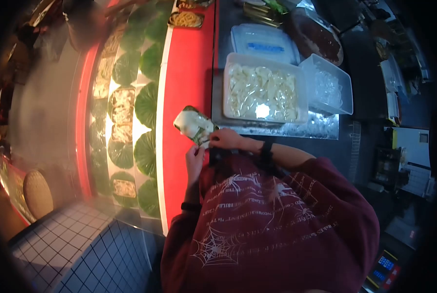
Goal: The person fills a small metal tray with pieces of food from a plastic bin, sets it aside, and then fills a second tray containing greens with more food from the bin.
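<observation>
As left hand (pixel 195 157) and right hand (pixel 228 139) fingertips pinch the pack (pixel 193 123) by the red counter's (pixel 186 63) right edge, uneven tugging could tear it.

Head-worn camera looks forward and down at the hands (pixel 211 146).

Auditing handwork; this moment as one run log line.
left hand, right hand: at near end of green and white packet | under: red counter strip | rightward: translucent rectangular tub, pale pieces

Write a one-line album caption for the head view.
Left hand and right hand hold a packet over a red counter, near a tub of pale food.
</observation>
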`<state>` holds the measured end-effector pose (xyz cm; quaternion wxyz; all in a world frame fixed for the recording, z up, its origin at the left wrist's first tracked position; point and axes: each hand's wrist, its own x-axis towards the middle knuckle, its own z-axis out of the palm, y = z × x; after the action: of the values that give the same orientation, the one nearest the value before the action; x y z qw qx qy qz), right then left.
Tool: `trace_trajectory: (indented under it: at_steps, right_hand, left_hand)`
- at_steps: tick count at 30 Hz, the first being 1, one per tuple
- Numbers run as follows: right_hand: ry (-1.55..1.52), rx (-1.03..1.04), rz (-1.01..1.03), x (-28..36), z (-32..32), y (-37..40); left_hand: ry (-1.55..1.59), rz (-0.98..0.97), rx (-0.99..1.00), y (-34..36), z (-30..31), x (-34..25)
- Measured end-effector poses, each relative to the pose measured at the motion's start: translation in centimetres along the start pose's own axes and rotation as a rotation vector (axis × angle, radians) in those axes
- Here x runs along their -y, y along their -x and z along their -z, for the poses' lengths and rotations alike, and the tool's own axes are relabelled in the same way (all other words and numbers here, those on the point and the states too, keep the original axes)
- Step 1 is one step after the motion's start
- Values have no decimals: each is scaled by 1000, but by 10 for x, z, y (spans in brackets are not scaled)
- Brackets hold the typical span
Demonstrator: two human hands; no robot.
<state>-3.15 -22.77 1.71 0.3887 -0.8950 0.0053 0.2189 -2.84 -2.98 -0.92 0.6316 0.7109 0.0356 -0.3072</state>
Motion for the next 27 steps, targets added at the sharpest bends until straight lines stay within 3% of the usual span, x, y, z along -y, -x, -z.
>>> trace_trajectory:
  at_steps: [5, 8, 15, 20, 27]
  right_hand:
    - [70, 24, -25, 5, 2, -5]
    - [86, -18, -14, 14, 5, -8]
    - [185, -161, 67, 34, 23, -19]
    - [266, -143, 93, 39, 27, -41]
    - [351, -135, 125, 38, 23, -50]
  left_hand:
    - [-249, -128, -139, -11, -2, 15]
    - [-321, -192, -248, -6, -7, -9]
    - [-255, -220, -255, -23, 2, -15]
    - [-483, -168, -283, -23, 1, -12]
    - [-539, -164, -301, -23, -2, -2]
